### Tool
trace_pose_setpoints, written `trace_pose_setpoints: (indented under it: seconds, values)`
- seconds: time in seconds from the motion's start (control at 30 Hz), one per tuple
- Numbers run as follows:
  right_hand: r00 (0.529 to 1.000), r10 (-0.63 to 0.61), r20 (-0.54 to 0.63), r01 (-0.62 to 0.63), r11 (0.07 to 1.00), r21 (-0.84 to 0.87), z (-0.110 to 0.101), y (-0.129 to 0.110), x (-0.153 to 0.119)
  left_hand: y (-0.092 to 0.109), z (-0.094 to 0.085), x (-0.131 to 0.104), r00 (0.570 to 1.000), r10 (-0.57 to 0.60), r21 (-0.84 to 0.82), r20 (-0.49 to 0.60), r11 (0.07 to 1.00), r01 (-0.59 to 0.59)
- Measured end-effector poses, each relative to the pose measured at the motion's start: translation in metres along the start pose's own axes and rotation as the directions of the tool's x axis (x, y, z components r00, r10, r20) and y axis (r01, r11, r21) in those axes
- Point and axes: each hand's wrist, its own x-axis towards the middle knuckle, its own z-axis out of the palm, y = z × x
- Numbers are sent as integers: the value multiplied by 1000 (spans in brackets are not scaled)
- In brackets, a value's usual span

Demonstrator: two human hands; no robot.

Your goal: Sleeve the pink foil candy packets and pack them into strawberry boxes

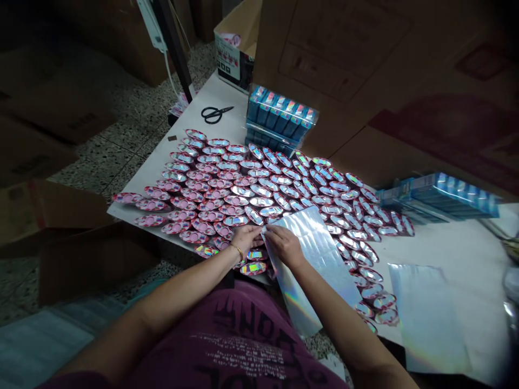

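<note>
A shiny silver holographic sheet (314, 243) lies slanted over the small packs and hangs past the table's front edge. At its upper left corner my right hand (286, 247) is closed, fingers pinching the sheet's edge. My left hand (245, 239), with a gold bangle at the wrist, meets it there with thumb and fingers pressed together. Whatever sits between the left fingertips is too small to make out. Around both hands stand many oval-topped red and pink packs (211, 216) in tight rows. Those to the left show pink tops; many others have shiny silver ones.
Black scissors (217, 114) lie at the table's far left. Blue boxes in clear wrap (281, 116) stand at the back, more blue boxes (450, 192) at right. A second silver sheet (430, 319) lies at the right front. Large cartons (365, 70) wall the back.
</note>
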Motion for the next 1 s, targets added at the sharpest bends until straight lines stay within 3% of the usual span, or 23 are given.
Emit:
trace_pose_setpoints:
  seconds: [0.1, 0.17, 0.23, 0.3, 0.37, 0.43, 0.5, 0.6, 0.67, 0.73, 0.83, 1.0]
  values:
    - [990, 140, -8, -138, 984, 115, -21, -14, 2, -3, -4, 12, 997, 55, 289, -56, 957, -37]
    - [958, 284, -43, -263, 928, 265, -39, -23, 7, -2, -9, 17, 974, 224, 504, -30, 845, -179]
    - [894, 445, -55, -378, 814, 441, -52, -30, 15, 2, -14, 18, 906, 420, 596, 55, 714, -367]
    - [807, 590, -27, -456, 650, 608, -53, -33, 25, 8, -19, 14, 865, 494, 551, 92, 698, -457]
    - [708, 705, 27, -491, 465, 736, -44, -35, 35, 15, -24, 4, 917, 394, 399, 62, 833, -384]
    - [613, 786, 80, -493, 301, 816, -27, -36, 43, 20, -30, -6, 973, 224, 209, 50, 951, -229]
    - [545, 827, 137, -480, 174, 860, -10, -40, 50, 23, -36, -12, 989, 138, 103, 44, 984, -142]
    - [489, 850, 196, -447, 52, 893, 11, -47, 61, 27, -49, -10, 987, 158, 93, -25, 984, -155]
    - [463, 868, 178, -426, 42, 904, 25, -49, 71, 34, -59, 1, 972, 223, 109, -77, 971, -214]
    - [441, 890, 114, -418, 92, 904, 41, -48, 81, 46, -70, 15, 945, 307, 168, -109, 943, -287]
    - [428, 903, -43, -474, 265, 840, 67, -40, 96, 69, -82, 39, 915, 388, 380, -114, 868, -320]
    - [426, 826, -368, -628, 563, 536, 96, -28, 113, 97, -86, 67, 876, 471, 746, -105, 619, -244]
